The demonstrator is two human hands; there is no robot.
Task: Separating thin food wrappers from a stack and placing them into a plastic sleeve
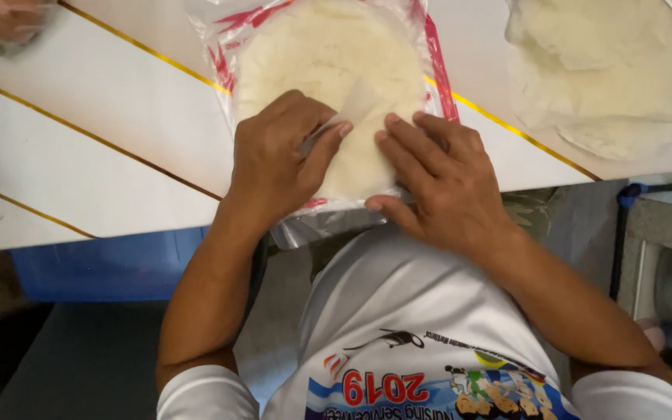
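The fingers (pixel 328 138) of the left hand (pixel 278 159) are pinched shut on a thin see-through flap of plastic (pixel 351 109). The flap is pulled up off the flat round dough (pixel 328 78). The fingers (pixel 406 152) of the right hand (pixel 445 183) are held together and flat, and the bag is pressed down by them just at 3 o'clock from the pinch.

The dough is kept inside a clear plastic bag with red edges (pixel 435 58), which lies on the white tabletop (pixel 103 132) at its near edge, with its open end hung over at 6 o'clock. For this step to go well, the flap is best lifted slowly while the bag is held still, so the soft dough is not torn. More pale dough (pixel 608 70) is seen at 2 o'clock, well apart. A blue tub (pixel 103 268) is seen under the tabletop at 8 o'clock.
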